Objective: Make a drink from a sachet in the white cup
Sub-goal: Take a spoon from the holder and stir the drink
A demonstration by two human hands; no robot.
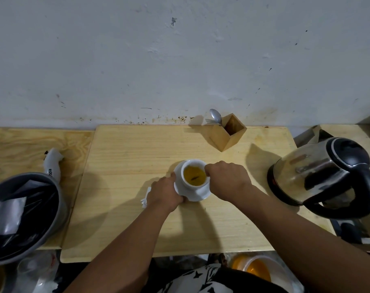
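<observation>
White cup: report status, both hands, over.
Left hand on saucer edge. Right hand closed at white cup rim, grip hidden. Cup full of yellow drink. Nothing blocking.

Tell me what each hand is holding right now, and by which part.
The left hand grips the white saucer at its left rim. The right hand is closed at the right side of the white cup, apparently on its handle, which the hand hides.

Cup handle hidden under the right hand [227, 179], white wrapper [146, 197] mostly behind the left hand [166, 192], grey bowl [53, 199] cropped at left
</observation>
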